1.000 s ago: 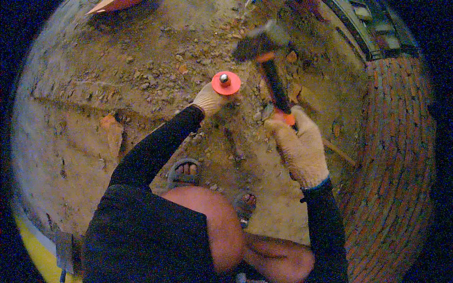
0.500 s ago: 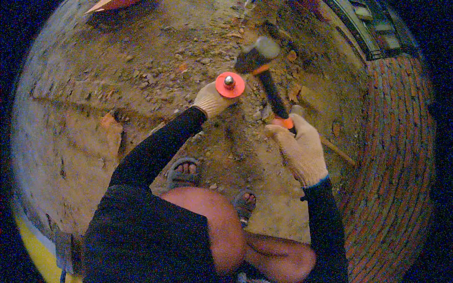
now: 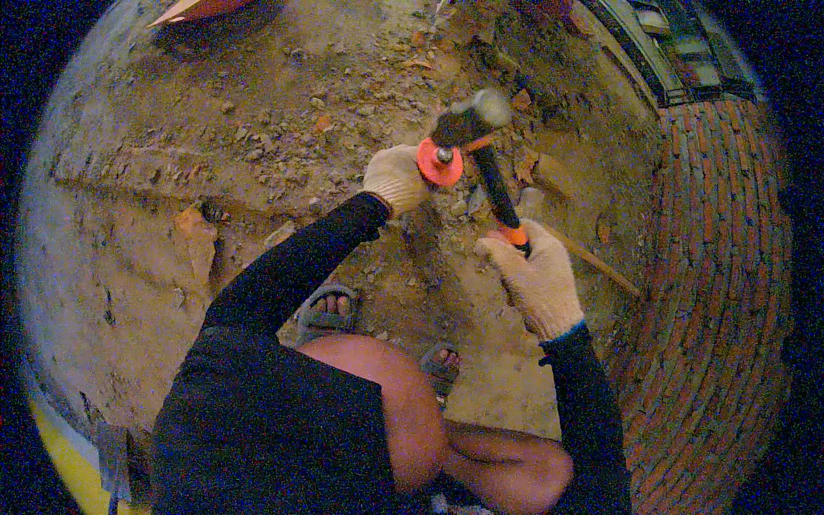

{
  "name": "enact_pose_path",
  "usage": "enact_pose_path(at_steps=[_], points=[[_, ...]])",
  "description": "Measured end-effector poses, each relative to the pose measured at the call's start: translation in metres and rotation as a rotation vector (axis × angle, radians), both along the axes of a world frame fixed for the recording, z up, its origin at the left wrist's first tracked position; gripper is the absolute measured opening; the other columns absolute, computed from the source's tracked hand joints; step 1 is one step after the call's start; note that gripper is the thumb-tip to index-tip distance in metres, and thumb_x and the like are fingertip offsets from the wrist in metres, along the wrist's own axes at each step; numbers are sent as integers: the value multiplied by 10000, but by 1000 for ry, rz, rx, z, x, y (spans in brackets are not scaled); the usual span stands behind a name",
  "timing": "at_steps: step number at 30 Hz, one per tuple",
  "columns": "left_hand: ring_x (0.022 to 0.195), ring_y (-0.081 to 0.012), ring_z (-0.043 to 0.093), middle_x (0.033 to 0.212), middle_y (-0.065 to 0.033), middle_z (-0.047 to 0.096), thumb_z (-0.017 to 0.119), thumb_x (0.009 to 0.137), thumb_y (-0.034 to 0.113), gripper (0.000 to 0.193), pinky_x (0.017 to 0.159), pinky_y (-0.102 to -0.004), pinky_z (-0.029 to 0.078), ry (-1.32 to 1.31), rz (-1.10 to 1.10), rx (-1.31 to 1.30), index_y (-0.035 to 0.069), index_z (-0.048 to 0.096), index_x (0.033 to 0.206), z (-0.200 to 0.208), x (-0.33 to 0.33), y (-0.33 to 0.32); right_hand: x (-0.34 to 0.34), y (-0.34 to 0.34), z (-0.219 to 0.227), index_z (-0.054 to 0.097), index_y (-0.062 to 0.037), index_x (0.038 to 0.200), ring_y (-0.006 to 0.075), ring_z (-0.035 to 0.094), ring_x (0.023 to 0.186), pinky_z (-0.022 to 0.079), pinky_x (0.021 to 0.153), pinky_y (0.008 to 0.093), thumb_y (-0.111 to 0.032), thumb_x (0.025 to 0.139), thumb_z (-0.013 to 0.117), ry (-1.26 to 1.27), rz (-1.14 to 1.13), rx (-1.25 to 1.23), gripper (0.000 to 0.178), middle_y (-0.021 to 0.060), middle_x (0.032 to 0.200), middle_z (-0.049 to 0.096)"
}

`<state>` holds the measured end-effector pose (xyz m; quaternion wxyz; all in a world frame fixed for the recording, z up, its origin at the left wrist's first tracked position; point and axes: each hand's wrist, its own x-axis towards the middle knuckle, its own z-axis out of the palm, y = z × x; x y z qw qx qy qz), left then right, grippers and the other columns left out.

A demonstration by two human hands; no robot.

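Note:
Gloved in pale knit, my left hand (image 3: 393, 176) is closed round a chisel with a round orange-red hand guard (image 3: 439, 170). Its metal striking end pokes out of the guard's middle; the shaft and tip are hidden below the hand and guard. My right hand (image 3: 542, 281), gloved too, grips the lower handle of a club hammer (image 3: 493, 184) with a black and orange handle. The dark, slightly blurred hammer head is right beside the chisel's end and overlaps the guard's upper edge. Whether they touch, I cannot tell.
Broken earth and small stones (image 3: 283, 146) cover the ground ahead. A brick surface (image 3: 712, 283) runs along the right, with a dark metal frame (image 3: 687, 51) above it. A thin wooden stick (image 3: 605, 268) lies behind my right hand. My sandalled feet (image 3: 330, 311) are below.
The hammer head has come down toward the chisel's end and now overlaps its guard. The chisel, with my left hand, has shifted slightly right and tilted.

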<state>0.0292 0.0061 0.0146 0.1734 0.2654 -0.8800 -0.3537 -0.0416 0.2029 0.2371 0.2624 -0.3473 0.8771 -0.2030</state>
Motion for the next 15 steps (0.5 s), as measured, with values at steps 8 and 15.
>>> enact_pose_path(at_steps=[8,15], points=[[918,-402,696,961,-166,742,598,921,447,345,771,-487,558,22,4,33,145,743,1002,-6,-5,-3,-10,-10,21,676,-65,945,116,620,678,501,634,286,-228,909,783,186,-21,-475,198,8,785,680],[963,-364,708,1025,-148,753,721,863,480,403,838,-428,563,140,-83,261,150,753,1091,-8,18,11,-24,15,-47,688,-30,993,375,699,838,540,749,425,-450,853,766,47,140,200,449,196,869,705]])
